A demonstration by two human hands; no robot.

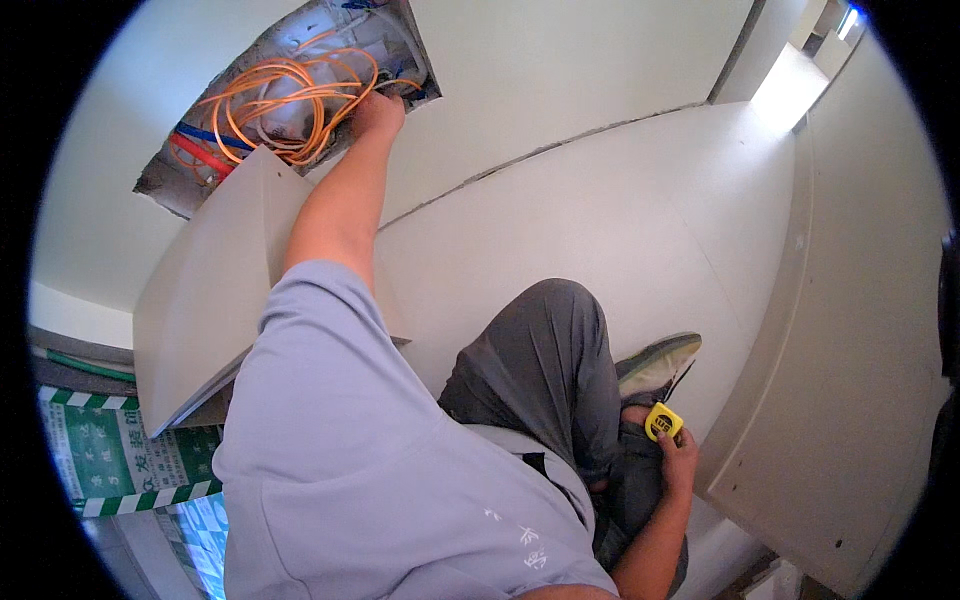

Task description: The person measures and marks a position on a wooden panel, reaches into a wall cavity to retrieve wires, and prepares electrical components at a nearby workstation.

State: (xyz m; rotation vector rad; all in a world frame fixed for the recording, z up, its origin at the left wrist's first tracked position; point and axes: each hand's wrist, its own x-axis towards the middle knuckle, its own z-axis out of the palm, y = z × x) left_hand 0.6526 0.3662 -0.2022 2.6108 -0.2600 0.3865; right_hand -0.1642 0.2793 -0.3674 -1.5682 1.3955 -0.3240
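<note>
My left arm stretches forward to a rough-edged recess (420,60) cut into the pale wall. My left hand (378,117) is at the recess's near right edge, beside a loose coil of orange cable (318,105). Its fingers are mostly hidden, so whether it grips a cable cannot be told. My right hand (680,458) is closed around a yellow tape measure (663,423), held low by my right foot. No blade shows drawn out of its case.
A pale panel (205,290) leans below the recess. Red (203,153) and blue (215,137) conduits lie inside the recess. A long pale board (850,420) stands at the right. Green-and-white printed sheeting (105,450) covers something at the lower left. My shoe (655,365) rests on the light floor (640,220).
</note>
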